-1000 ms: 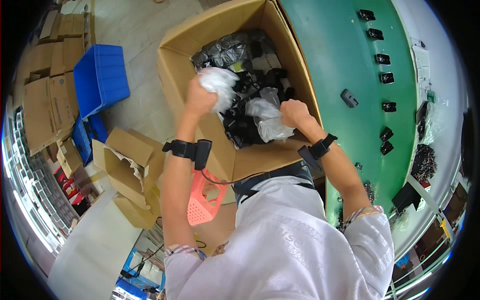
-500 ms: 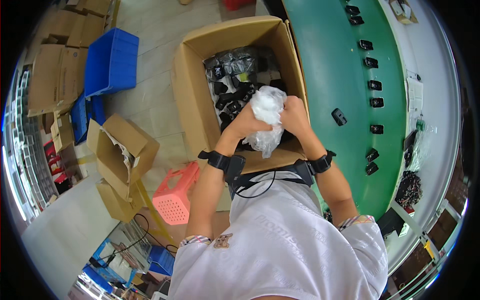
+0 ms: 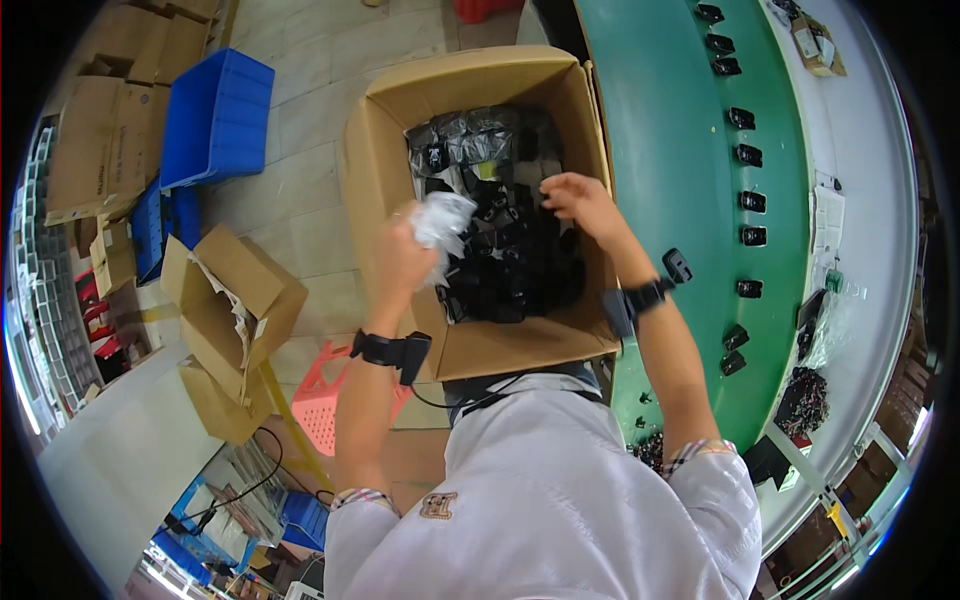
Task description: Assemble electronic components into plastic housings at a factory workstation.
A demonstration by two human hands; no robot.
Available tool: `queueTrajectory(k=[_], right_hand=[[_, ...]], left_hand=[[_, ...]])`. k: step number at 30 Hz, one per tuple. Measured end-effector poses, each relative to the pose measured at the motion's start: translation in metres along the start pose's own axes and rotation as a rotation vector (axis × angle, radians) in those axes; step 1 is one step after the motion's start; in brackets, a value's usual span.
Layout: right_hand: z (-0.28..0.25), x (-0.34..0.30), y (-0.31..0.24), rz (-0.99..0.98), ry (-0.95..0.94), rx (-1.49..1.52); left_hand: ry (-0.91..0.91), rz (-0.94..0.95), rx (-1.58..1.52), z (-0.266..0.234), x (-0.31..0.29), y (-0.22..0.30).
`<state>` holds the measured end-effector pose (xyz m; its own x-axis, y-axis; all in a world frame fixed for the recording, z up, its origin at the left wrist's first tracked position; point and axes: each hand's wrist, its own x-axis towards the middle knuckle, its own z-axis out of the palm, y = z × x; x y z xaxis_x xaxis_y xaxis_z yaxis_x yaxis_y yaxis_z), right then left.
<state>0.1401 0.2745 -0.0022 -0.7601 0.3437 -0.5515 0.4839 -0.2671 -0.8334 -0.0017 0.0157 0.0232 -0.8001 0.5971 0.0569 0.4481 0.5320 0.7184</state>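
Note:
A large cardboard box point(image 3: 470, 84) stands in front of me, holding several black parts point(image 3: 515, 265) and grey plastic-wrapped packs point(image 3: 470, 135). My left hand point(image 3: 402, 262), slightly blurred, is closed on a crumpled clear plastic bag point(image 3: 443, 222) over the box's left side. Over the right part of the box is my right hand point(image 3: 585, 203), its fingers apart and slightly curled, with nothing seen in them. A black band with a small dark device circles each wrist.
To the right runs a green worktable point(image 3: 660, 130) with a row of small black parts point(image 3: 752, 202); a single black device point(image 3: 677, 265) lies nearer. On the left are a blue crate point(image 3: 220, 120), an open carton point(image 3: 235, 300) and a pink stool point(image 3: 318, 405).
My hands have parted. The left has moved left with the plastic bag, now bunched smaller, while the right has let go of it. More of the black parts shows in the box.

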Motion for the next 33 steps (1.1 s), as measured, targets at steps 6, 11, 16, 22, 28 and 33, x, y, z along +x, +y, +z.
queueTrajectory(k=[6,11,16,22,28,33], right_hand=[[0.007,0.175,0.151,0.387,0.527,0.342],[-0.002,0.205,0.173,0.411,0.692,0.777],[-0.018,0.195,0.220,0.139,0.655,0.654],[0.016,0.110,0.173,0.150,-0.266,0.449],[0.018,0.094,0.143,-0.014,0.247,0.136],[0.025,0.182,0.169,0.148,0.410,-0.099]], left_hand=[[0.089,0.427,0.443,0.006,0.032,-0.048],[0.097,0.314,0.339,0.007,0.029,-0.049],[0.022,0.320,0.271,0.018,0.043,-0.033],[0.031,0.335,0.324,0.008,0.041,-0.035],[0.033,0.316,0.312,0.010,0.039,-0.034],[0.060,0.348,0.296,0.015,0.042,-0.032]])
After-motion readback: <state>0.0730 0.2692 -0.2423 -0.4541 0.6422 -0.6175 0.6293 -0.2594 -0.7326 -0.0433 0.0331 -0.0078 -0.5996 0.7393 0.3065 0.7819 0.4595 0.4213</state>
